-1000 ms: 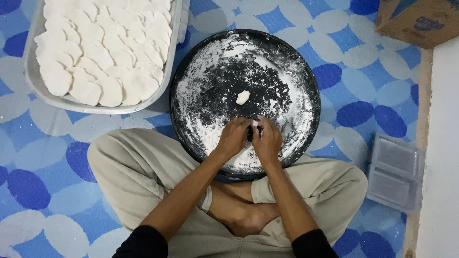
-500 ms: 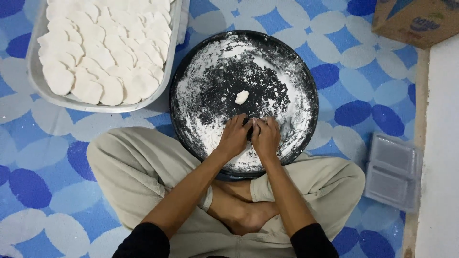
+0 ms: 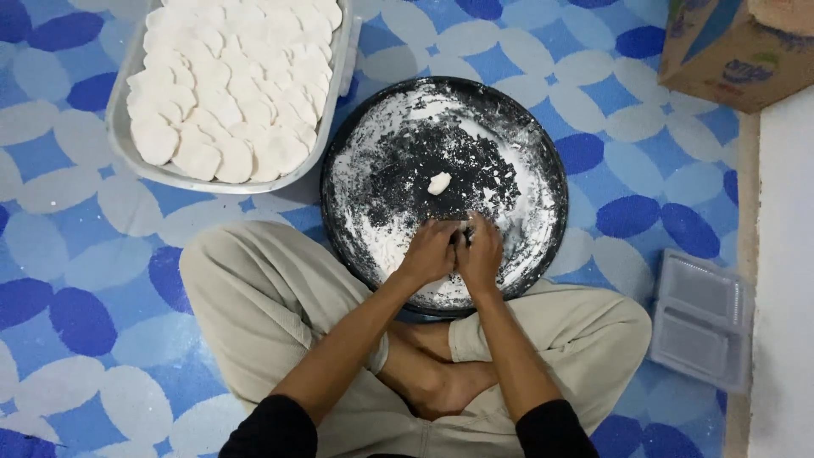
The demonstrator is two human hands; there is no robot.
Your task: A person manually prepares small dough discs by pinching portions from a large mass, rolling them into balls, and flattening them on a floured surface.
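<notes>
- Head view looks straight down on my crossed legs and a round black tray dusted with white flour, resting on the blue patterned floor mat just in front of my knees.
- My left hand and right hand meet at the near part of the tray, thumbs touching, fingers curled inward over something small between them; it is hidden, so I cannot tell what they pinch, though I judge it to be a bit of dough.
- Both forearms reach forward from black sleeves, wrists low over the tray's near rim.
- One small dough piece lies loose on the flour near the tray's middle, apart from both hands.
- A grey rectangular tub packed with flat white dough rounds sits at the far left, just beside the tray.
- I judge this as the shaping step; a next move calls for gentle, even pressure.
- A clear plastic lid lies to my right, and a cardboard box stands in the far right corner.
</notes>
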